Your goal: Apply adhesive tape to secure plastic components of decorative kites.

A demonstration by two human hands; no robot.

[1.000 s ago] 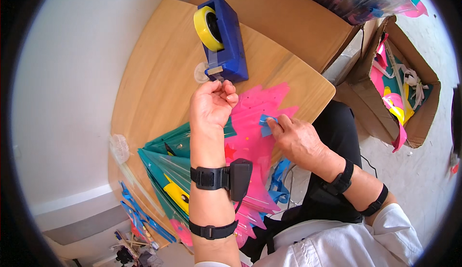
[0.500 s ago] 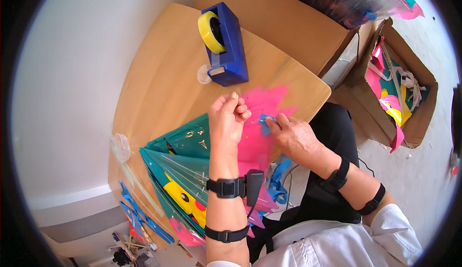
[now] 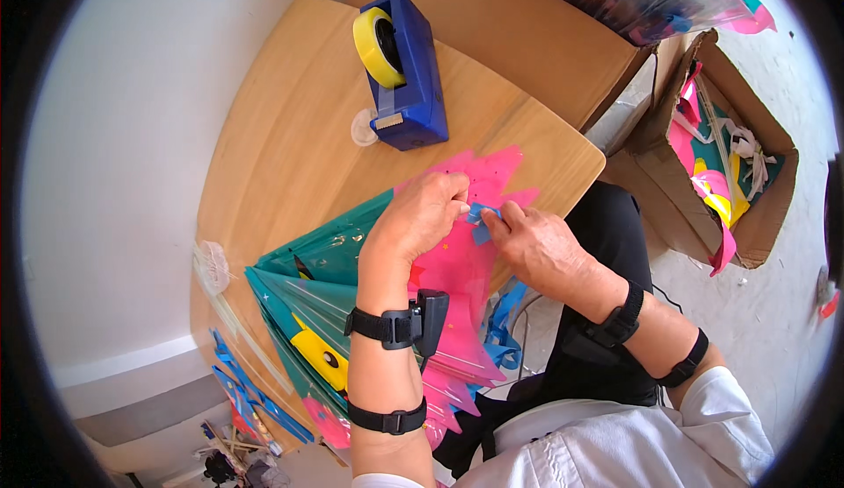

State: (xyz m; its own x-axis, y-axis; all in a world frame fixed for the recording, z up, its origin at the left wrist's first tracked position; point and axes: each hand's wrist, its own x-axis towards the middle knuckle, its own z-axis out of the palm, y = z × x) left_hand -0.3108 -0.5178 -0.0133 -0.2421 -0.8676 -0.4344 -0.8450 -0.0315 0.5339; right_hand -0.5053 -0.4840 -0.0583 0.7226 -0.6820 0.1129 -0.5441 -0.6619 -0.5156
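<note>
My right hand pinches a small blue strip between thumb and fingers at the pink sheet's right edge. My left hand is closed, palm down, with its fingertips close to that strip; what they hold, if anything, is too small to make out. Beneath both hands lies a pink, jagged-edged plastic sheet. It joins a folded green plastic piece that fans out from a point on the left. A yellow patch with a black dot shows in the folds, partly behind my left forearm.
A blue tape dispenser with a yellow-rimmed roll stands on the wooden table. Blue strips lie at the left edge, with more blue strips hanging near my lap. At the right, an open carton holds coloured plastic pieces.
My left hand has turned from palm up to palm down and its fingertips have come toward the blue strip. My right hand keeps its pinch almost in place.
</note>
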